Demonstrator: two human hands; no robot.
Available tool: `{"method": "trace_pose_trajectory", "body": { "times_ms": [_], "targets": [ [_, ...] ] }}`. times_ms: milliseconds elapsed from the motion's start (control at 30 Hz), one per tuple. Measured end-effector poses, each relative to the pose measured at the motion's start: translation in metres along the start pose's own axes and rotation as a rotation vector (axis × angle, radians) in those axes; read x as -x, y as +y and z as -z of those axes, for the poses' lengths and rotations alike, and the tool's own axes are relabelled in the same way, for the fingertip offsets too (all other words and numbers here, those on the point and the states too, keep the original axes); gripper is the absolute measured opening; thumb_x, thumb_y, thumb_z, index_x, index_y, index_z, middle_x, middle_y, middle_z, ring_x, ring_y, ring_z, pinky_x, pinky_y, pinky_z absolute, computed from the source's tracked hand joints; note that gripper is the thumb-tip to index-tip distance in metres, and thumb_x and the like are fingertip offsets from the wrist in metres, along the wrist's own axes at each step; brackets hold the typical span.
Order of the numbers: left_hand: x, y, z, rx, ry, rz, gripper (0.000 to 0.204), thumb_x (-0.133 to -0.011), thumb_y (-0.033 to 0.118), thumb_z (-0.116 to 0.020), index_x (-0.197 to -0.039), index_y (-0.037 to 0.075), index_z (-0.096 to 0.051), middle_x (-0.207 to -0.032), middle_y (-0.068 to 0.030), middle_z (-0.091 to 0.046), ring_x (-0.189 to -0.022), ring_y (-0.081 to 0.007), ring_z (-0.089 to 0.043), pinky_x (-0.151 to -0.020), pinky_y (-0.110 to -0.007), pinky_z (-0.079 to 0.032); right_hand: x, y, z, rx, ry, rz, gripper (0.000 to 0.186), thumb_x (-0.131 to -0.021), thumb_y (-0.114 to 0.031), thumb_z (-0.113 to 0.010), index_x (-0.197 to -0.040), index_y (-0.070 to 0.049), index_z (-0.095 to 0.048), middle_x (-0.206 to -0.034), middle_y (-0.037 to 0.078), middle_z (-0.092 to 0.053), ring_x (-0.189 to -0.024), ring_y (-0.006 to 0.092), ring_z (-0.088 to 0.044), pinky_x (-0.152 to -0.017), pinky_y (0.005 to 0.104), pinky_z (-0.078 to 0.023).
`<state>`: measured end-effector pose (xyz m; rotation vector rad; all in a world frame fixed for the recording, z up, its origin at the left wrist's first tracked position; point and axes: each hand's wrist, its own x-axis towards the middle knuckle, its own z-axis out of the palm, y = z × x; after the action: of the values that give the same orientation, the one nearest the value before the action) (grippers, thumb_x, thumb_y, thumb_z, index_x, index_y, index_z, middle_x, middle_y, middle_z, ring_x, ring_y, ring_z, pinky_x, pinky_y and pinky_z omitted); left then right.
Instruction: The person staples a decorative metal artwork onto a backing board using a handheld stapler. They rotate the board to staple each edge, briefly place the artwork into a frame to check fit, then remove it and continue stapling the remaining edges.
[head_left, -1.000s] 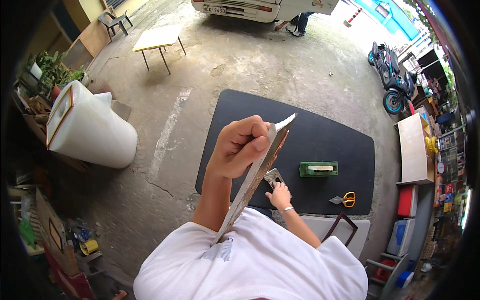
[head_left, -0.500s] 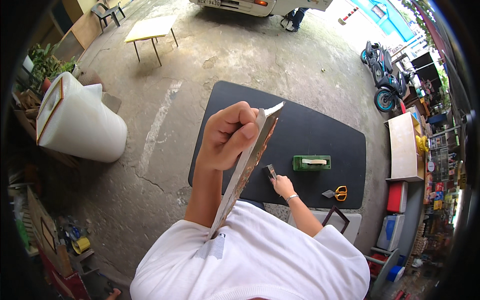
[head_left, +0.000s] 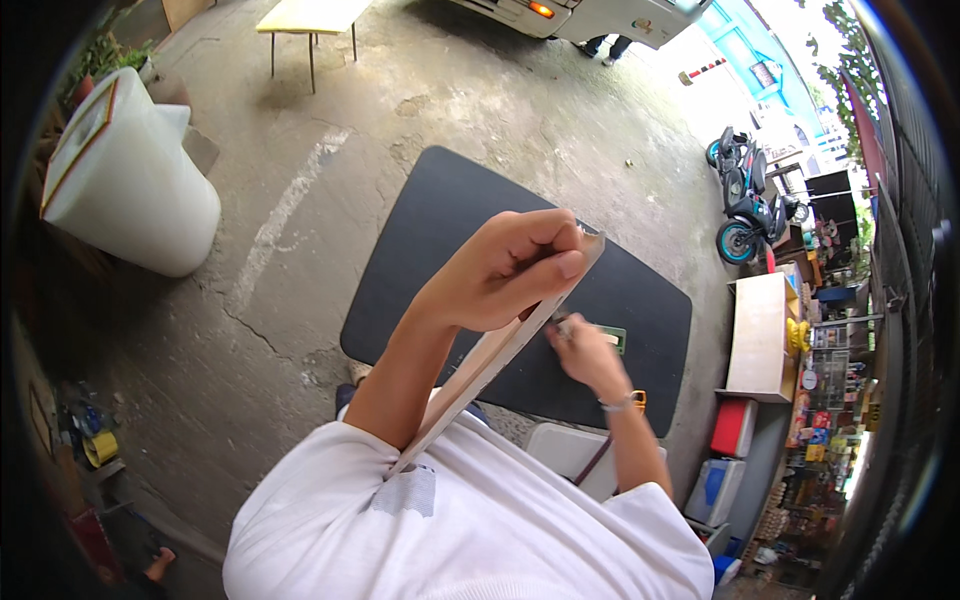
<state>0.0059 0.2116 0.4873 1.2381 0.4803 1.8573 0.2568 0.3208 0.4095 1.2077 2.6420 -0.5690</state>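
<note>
My left hand [head_left: 505, 268] is closed around the upper edge of a thin, pale flat panel [head_left: 500, 357]. The panel stands tilted and almost edge-on, its lower end against my white shirt. Beyond it, my right hand [head_left: 588, 352] is closed on a short tool [head_left: 558, 317] with a dark end; the tool is mostly hidden and blurred, and its kind cannot be made out. Behind the right hand, a green tape dispenser [head_left: 621, 342] sits on the black table [head_left: 430, 220]. Orange-handled scissors [head_left: 640, 398] show only in part beside my right wrist.
A white stool-like surface [head_left: 560, 447] with a dark frame [head_left: 597, 458] on it stands by the near table edge. At left is a large roll of bubble wrap [head_left: 150, 190]. A yellow-topped table [head_left: 310, 15], a motorcycle [head_left: 742, 195] and a pale cabinet [head_left: 757, 335] stand further out.
The panel has turned, hiding its brown textured face, and my left hand has moved right with it. My right hand has shifted up close behind the panel, with the tool in it. The view has swung.
</note>
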Motion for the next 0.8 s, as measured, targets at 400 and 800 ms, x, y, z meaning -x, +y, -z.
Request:
{"method": "trace_pose_trajectory", "body": {
  "times_ms": [400, 800],
  "targets": [
    [-0.006, 0.000, -0.017, 0.039, -0.068, 0.018, 0.024, -0.101, 0.016, -0.058, -0.080, 0.005, -0.051, -0.065, 0.0056, -0.045, -0.055, -0.0005, -0.038, -0.046, -0.021, -0.029, 0.122, -0.180, 0.218, 0.438, 0.061, 0.330, 0.026, -0.083, -0.023, -0.072, -0.093, -0.001, -0.062, -0.069, 0.009, -0.059, -0.057, 0.0313, -0.055, -0.063, 0.0411, -0.041],
    [-0.003, -0.001, -0.011, 0.019, -0.084, -0.031, 0.024, -0.102, 0.017, -0.056, -0.082, 0.005, -0.052, -0.065, 0.0058, -0.047, -0.055, 0.0000, -0.042, -0.046, -0.021, -0.033, 0.120, -0.203, 0.221, 0.510, 0.012, 0.248, 0.026, -0.084, -0.025, -0.074, -0.084, -0.005, -0.057, -0.068, 0.011, -0.063, -0.051, 0.0322, -0.055, -0.060, 0.0413, -0.038]
  ]
}}
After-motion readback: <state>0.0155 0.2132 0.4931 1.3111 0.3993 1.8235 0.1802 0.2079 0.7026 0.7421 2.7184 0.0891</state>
